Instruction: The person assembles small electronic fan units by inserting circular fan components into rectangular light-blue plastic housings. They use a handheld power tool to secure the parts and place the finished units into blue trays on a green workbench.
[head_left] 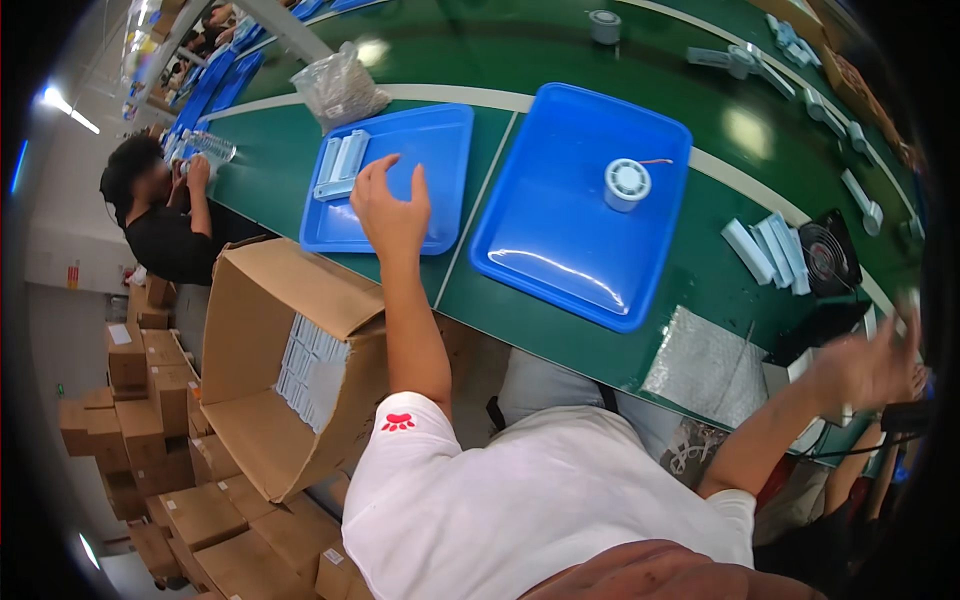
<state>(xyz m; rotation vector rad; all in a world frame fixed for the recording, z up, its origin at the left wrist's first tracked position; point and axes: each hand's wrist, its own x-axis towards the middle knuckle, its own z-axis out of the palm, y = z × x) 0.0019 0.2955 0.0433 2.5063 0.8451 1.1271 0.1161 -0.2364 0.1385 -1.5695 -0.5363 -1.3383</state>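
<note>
My left hand (393,208) hovers over the left blue tray (440,150), fingers apart and nothing in them. Beside its fingertips, several pale-blue plastic housing pieces (342,165) lie in that tray. In the larger blue tray (560,130) to the right sits a round pale-blue fan unit (627,186) with a slotted top and a thin reddish wire. At the far right my right hand (875,368) is raised near the table's edge, smeared by motion; whether it holds anything is hidden by the blur.
An open carton (290,270) with stacked pale pieces stands left. Right lie several pale-blue casings (768,250), a black fan (828,252) and bubble wrap (705,368). A green conveyor (480,50) carries fan parts behind. Another person (165,215) sits far left.
</note>
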